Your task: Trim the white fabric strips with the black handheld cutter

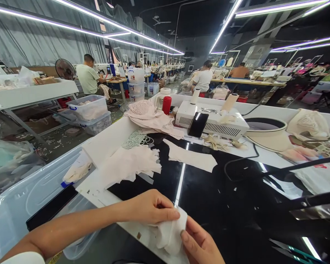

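Between my two hands, at the near edge of the glossy black tabletop (203,198), is a folded piece of white fabric (172,234). My left hand (154,207) pinches its upper edge between thumb and curled fingers. On the fabric's right side, my right hand (199,242) grips with the thumb in front and the fingers behind. The lower end of the fabric hangs toward me and is partly out of frame. A pale cut fabric piece (192,156) lies flat beyond my hands, and a stack of similar pieces (132,163) rests to its left.
Scissors (294,253) lie at the lower right. A white machine box (209,119) with a phone (198,124) leaning on it stands at the back. A black cable (228,168) crosses the right side. Plastic bins (88,106) stand left; co-workers sit farther off.
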A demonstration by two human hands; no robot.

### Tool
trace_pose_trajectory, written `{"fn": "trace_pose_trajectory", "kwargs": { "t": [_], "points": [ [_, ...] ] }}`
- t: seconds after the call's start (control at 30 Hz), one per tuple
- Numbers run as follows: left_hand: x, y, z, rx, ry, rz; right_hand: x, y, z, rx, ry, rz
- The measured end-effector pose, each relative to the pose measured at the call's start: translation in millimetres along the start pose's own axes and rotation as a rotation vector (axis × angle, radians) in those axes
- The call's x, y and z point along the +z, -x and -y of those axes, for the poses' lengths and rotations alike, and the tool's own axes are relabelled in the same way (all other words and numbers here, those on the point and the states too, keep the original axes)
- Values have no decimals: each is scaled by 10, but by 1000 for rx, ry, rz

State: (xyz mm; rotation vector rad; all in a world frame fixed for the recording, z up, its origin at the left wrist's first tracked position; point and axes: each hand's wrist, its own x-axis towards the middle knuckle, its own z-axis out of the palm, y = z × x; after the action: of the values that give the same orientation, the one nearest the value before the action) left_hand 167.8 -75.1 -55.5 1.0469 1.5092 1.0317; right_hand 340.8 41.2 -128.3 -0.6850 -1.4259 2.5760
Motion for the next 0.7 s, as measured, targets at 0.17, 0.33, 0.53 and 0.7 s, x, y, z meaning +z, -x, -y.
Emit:
{"fn": "trace_pose_trajectory", "kwargs": {
  "t": [0.17, 0.33, 0.53, 0.7],
  "points": [
    [-65, -32, 28, 9, -154, 41, -71, -64, 204, -73, -79, -225],
    [-351, -120, 37, 191, -633, -162, -260, -206, 448, -163, -40, -354],
    [-575, -63, -49, 528, -1248, -491, -421, -185, 675, -395, 272, -412],
    [-550, 153, 100, 367, -1216, -139, -611, -4, 447, -542, 766, -287]
  ]
}}
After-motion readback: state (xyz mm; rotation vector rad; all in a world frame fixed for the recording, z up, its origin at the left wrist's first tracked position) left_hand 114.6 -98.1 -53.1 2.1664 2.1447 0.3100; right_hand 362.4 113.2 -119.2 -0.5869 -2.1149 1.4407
